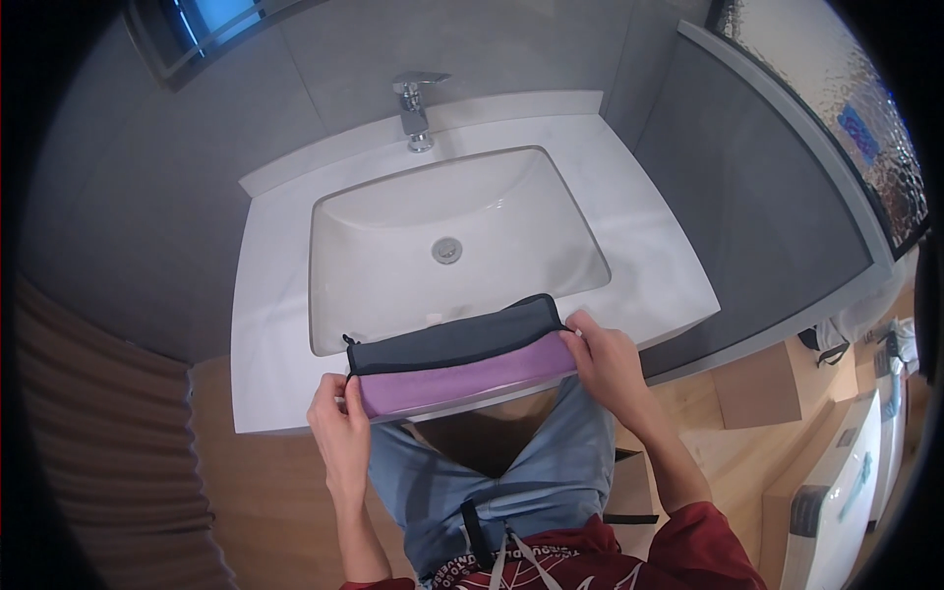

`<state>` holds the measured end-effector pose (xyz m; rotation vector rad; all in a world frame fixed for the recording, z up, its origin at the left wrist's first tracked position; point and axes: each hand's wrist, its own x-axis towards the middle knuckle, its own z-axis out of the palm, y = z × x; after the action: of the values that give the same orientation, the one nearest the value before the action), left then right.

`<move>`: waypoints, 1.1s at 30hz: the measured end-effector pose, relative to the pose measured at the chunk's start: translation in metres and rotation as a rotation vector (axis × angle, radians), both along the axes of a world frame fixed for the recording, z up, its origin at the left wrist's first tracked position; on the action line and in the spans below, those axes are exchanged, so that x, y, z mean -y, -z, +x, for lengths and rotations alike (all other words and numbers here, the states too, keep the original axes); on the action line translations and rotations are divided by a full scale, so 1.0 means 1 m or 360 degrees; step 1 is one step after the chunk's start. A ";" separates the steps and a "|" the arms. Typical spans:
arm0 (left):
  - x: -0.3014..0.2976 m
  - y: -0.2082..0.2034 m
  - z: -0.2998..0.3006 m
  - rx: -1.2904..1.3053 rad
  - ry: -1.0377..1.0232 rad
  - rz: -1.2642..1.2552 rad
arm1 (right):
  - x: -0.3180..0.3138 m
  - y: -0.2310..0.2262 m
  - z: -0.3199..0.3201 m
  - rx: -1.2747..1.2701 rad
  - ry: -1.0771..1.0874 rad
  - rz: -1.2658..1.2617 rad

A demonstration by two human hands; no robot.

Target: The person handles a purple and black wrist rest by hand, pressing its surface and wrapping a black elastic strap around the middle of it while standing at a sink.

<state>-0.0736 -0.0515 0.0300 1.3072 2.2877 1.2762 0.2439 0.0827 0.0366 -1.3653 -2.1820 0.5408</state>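
A folded cloth [462,376], purple on one side and dark grey with black edging on the other, lies across the front edge of the white washbasin counter [270,285]. The grey part rests over the near rim of the sink, and the purple part faces me. My left hand [341,418] pinches the cloth's left end at the fold. At its right end, my right hand [602,359] grips the other corner between thumb and fingers. A small black loop sticks out at the cloth's upper left corner.
Behind the cloth is the white sink [393,221] with a round metal drain [447,250]. A chrome faucet [415,113] stands at the back. To the right is a grey partition [757,177]; cardboard boxes [762,383] sit on the wooden floor. A brown curtain [108,423] hangs at left.
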 end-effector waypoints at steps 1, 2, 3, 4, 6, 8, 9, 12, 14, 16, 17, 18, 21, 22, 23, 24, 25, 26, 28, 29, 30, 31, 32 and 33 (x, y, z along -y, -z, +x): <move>-0.001 -0.001 0.000 -0.0042 -0.0022 0.0005 | -0.002 0.000 -0.001 0.0048 0.0015 0.0025; -0.001 0.000 0.000 -0.0041 -0.0019 0.0004 | -0.005 0.002 -0.003 0.0049 0.0018 0.0025; -0.002 0.002 -0.001 -0.0066 -0.0034 0.0005 | -0.007 0.005 -0.004 0.0103 0.0042 0.0077; -0.002 0.003 -0.002 -0.0093 -0.0049 0.0003 | -0.007 0.008 -0.006 0.0156 0.0064 0.0126; -0.003 0.004 -0.001 -0.0124 -0.0062 -0.0002 | -0.006 0.013 -0.009 0.0228 0.0103 0.0149; -0.005 0.006 -0.001 -0.0144 -0.0083 0.0000 | -0.006 0.012 -0.012 0.0310 0.0134 0.0181; -0.007 0.008 -0.002 -0.0186 -0.0088 0.0017 | -0.006 0.010 -0.014 0.0311 0.0172 0.0138; -0.008 0.011 -0.003 -0.0330 -0.0086 0.0045 | -0.005 0.009 -0.019 0.0342 0.0243 0.0108; -0.010 0.010 -0.004 -0.0431 -0.0080 0.0050 | -0.005 0.008 -0.021 0.0373 0.0271 0.0116; -0.011 0.003 -0.004 -0.0497 -0.0075 -0.0010 | -0.005 0.007 -0.022 0.0369 0.0285 0.0166; -0.011 0.001 -0.004 -0.0498 -0.0076 -0.0009 | -0.004 0.008 -0.022 0.0368 0.0285 0.0167; -0.011 0.000 -0.004 -0.0510 -0.0083 -0.0040 | -0.003 0.010 -0.022 0.0374 0.0286 0.0195; -0.010 -0.003 -0.001 -0.0548 -0.0094 -0.0098 | -0.002 0.018 -0.023 0.0380 0.0310 0.0410; -0.011 -0.004 -0.001 -0.0575 -0.0096 -0.0123 | -0.002 0.020 -0.023 0.0378 0.0334 0.0596; -0.011 -0.004 0.000 -0.0573 -0.0096 -0.0118 | -0.003 0.021 -0.022 0.0379 0.0335 0.0601; -0.011 -0.005 0.000 -0.0559 -0.0101 -0.0158 | -0.004 0.022 -0.020 0.0364 0.0315 0.0604; -0.010 -0.005 0.000 -0.0548 -0.0105 -0.0200 | -0.004 0.023 -0.019 0.0346 0.0296 0.0606; -0.010 -0.004 -0.001 -0.0548 -0.0104 -0.0197 | -0.004 0.025 -0.019 0.0346 0.0298 0.0609; -0.009 -0.001 -0.004 -0.0525 -0.0062 -0.0175 | -0.004 0.026 -0.017 0.0294 0.0279 0.0523; -0.008 -0.001 -0.006 -0.0523 -0.0059 -0.0170 | -0.004 0.026 -0.017 0.0297 0.0283 0.0528; -0.008 0.000 -0.007 -0.0478 -0.0062 -0.0163 | -0.004 0.026 -0.017 0.0249 0.0260 0.0529; -0.008 0.001 -0.008 -0.0433 -0.0068 -0.0150 | -0.004 0.025 -0.017 0.0201 0.0237 0.0535; -0.007 0.001 -0.009 -0.0431 -0.0065 -0.0142 | -0.004 0.024 -0.018 0.0202 0.0241 0.0543; -0.006 0.001 -0.009 -0.0394 -0.0101 -0.0124 | -0.003 0.023 -0.019 0.0151 0.0234 0.0500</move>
<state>-0.0827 -0.0452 0.0293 1.4481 2.5359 1.0840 0.2246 0.0858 0.0133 -1.3847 -2.1088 0.0746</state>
